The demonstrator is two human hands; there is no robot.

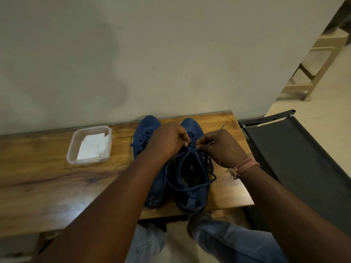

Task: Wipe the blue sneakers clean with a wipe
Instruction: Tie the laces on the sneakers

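Two blue sneakers stand side by side on the wooden table, toes toward the wall. The left sneaker is partly hidden under my left forearm. The right sneaker has its opening facing me, with loose blue laces looping over it. My left hand and my right hand meet over the right sneaker's tongue, each pinching the laces. White wipes lie in a clear plastic container to the left of the shoes.
A plain wall rises just behind the table. A dark folding chair stands close to the table's right edge. A pale plastic stool sits farther back on the right. My knees in jeans are below the table's front edge.
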